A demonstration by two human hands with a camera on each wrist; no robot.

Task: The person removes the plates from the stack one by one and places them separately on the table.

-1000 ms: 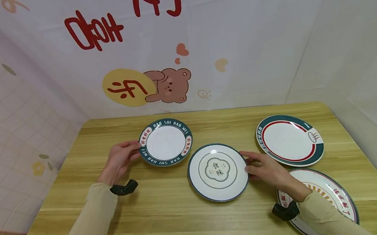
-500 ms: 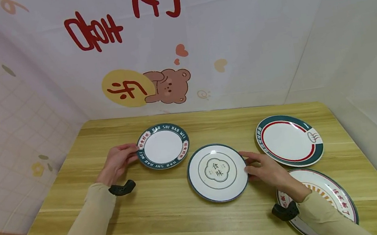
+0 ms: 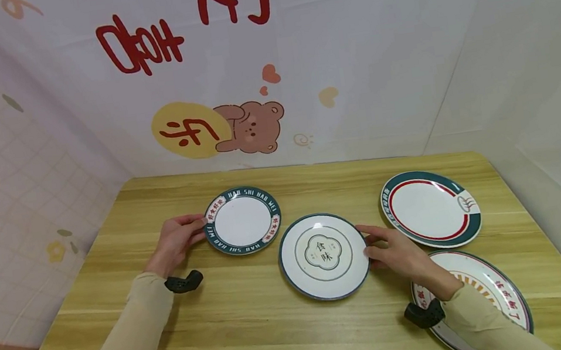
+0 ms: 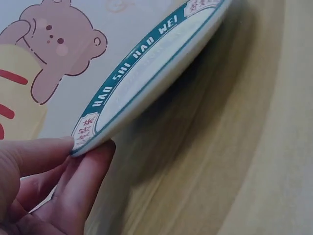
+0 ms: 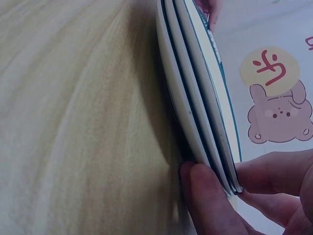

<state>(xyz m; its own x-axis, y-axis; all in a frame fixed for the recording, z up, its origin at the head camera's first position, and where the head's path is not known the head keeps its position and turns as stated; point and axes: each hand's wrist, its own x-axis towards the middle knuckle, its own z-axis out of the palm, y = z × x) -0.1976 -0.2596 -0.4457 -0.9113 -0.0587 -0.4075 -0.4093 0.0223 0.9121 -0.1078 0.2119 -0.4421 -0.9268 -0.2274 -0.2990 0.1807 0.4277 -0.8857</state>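
Observation:
My left hand (image 3: pixel 176 243) pinches the left edge of a green-rimmed plate (image 3: pixel 242 221) with "HAO SHI HAO WEI" lettering. In the left wrist view, thumb and fingers hold the rim of this plate (image 4: pixel 161 73), which is tilted, with a shadow on the wood beneath. At the middle of the table, my right hand (image 3: pixel 394 251) grips the right edge of a white, blue-rimmed plate (image 3: pixel 346 272) with a clover-shaped emblem. Seen from the right wrist, this is the top of a stack of plates (image 5: pixel 188 93), their edges between thumb and fingers.
On the right lies a plate (image 3: pixel 428 208) with a green rim and red ring. Nearer, a larger plate (image 3: pixel 504 299) with orange rays is partly hidden under the right forearm. The wooden table (image 3: pixel 237 334) meets a printed cloth backdrop (image 3: pixel 378 67) behind.
The left hand has brought the green-rimmed plate slightly left and towards me, turning it a little. The right hand and its stack have stayed put.

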